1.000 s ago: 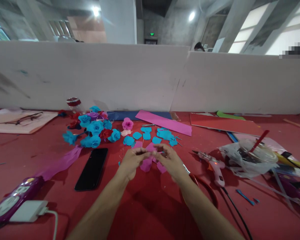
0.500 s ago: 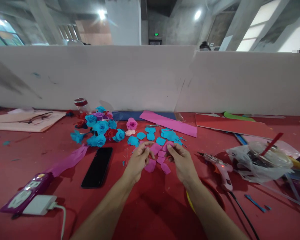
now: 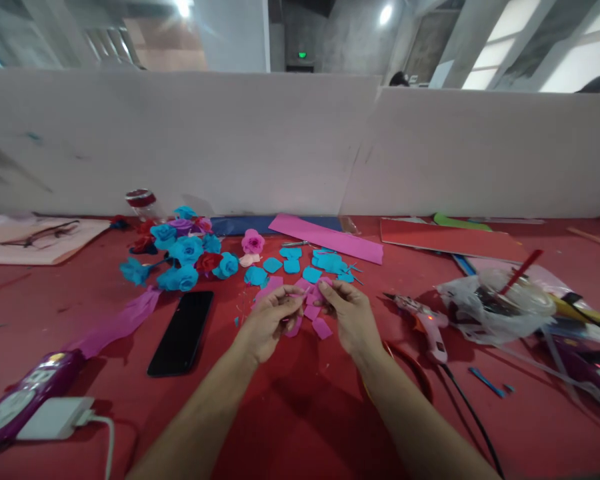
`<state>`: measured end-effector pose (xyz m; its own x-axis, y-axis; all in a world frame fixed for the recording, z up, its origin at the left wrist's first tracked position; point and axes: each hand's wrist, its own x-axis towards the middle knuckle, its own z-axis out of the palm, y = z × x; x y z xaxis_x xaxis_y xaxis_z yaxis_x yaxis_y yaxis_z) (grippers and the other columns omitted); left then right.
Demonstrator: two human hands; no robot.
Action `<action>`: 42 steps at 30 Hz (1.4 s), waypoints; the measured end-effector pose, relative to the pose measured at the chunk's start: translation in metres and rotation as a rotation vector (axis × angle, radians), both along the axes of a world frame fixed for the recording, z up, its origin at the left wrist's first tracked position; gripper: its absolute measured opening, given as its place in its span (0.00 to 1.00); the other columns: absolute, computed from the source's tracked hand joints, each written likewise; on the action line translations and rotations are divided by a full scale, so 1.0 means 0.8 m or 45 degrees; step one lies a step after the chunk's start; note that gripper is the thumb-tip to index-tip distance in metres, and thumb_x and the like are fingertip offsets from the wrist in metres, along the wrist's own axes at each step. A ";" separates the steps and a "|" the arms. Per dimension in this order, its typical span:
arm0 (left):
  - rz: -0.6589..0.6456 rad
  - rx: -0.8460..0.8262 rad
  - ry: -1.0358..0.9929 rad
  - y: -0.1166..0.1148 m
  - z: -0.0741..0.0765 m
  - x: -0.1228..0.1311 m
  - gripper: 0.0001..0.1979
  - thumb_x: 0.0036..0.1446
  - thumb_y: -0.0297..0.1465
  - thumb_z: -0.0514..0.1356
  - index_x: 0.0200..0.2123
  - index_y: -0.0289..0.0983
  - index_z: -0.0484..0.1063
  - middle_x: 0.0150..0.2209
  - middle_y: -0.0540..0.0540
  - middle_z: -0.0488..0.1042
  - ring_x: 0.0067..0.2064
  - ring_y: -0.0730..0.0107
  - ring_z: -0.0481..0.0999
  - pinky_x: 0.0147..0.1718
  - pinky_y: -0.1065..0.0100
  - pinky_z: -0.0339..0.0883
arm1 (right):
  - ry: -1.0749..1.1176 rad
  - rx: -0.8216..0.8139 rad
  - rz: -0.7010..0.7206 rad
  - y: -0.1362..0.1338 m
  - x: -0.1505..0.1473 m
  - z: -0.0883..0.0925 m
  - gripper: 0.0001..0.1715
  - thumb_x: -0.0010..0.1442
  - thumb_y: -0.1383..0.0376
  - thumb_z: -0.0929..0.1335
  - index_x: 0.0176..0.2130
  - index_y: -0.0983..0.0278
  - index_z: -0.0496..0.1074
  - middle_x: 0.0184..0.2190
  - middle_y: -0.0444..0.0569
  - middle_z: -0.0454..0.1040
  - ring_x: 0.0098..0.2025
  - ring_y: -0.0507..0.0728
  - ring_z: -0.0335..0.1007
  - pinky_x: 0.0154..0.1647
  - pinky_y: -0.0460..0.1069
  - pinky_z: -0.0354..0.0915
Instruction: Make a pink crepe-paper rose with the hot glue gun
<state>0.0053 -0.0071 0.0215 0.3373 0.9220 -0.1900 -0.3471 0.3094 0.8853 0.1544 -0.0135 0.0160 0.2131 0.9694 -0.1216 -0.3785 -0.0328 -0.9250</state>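
Over loose pink paper pieces [image 3: 322,328] at the middle of the table, both my hands meet. My right hand [image 3: 350,310] pinches a pink paper petal [image 3: 323,288] between thumb and fingers. Close beside it, my left hand [image 3: 273,319] has its thumb and fingertips pressed together. Whatever those fingertips hold is too small to make out. Just beyond my hands lie several blue paper petals [image 3: 311,274]. A finished pink paper flower [image 3: 253,241] stands behind them on the left.
Left are a bunch of paper flowers [image 3: 186,251], a phone [image 3: 181,333] and a power strip [image 3: 33,390]. Right are a glue gun [image 3: 425,323], a bagged cup [image 3: 515,303] and a roll of tape [image 3: 414,373]. A pink paper strip [image 3: 325,239] lies before the white partition [image 3: 180,140].
My hands have come closer together, and the left fingertips have closed into a pinch near the petal in my right hand. The whole view has shifted a little.
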 end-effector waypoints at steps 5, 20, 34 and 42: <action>-0.033 0.000 0.042 0.000 0.001 0.000 0.19 0.49 0.31 0.65 0.47 0.36 0.72 0.23 0.53 0.67 0.21 0.83 0.60 0.19 0.77 0.51 | 0.020 0.021 0.041 -0.004 -0.005 0.004 0.14 0.44 0.57 0.74 0.28 0.64 0.75 0.24 0.44 0.74 0.27 0.50 0.68 0.29 0.45 0.63; 0.106 -0.032 0.155 -0.003 0.002 0.006 0.12 0.43 0.32 0.68 0.33 0.34 0.76 0.23 0.52 0.69 0.20 0.84 0.61 0.18 0.77 0.48 | 0.190 0.012 0.091 -0.013 -0.019 0.009 0.08 0.44 0.61 0.74 0.26 0.63 0.76 0.24 0.42 0.72 0.27 0.49 0.63 0.35 0.46 0.64; 0.184 -0.029 0.219 -0.002 0.002 0.004 0.12 0.39 0.32 0.70 0.29 0.34 0.75 0.22 0.52 0.70 0.21 0.83 0.64 0.19 0.78 0.55 | 0.183 0.051 0.112 -0.011 -0.021 0.007 0.09 0.44 0.61 0.73 0.24 0.62 0.72 0.23 0.41 0.70 0.26 0.48 0.63 0.31 0.46 0.62; 0.171 -0.127 0.143 0.001 -0.003 0.001 0.13 0.37 0.30 0.70 0.30 0.35 0.75 0.26 0.52 0.73 0.24 0.83 0.68 0.23 0.78 0.61 | 0.129 0.026 0.126 -0.008 -0.019 0.004 0.10 0.44 0.59 0.73 0.24 0.63 0.71 0.22 0.40 0.70 0.25 0.48 0.62 0.31 0.45 0.61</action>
<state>0.0058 -0.0061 0.0188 0.1840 0.9321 -0.3120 -0.2918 0.3550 0.8882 0.1388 -0.0201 0.0191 0.1040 0.9876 -0.1175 -0.4657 -0.0560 -0.8832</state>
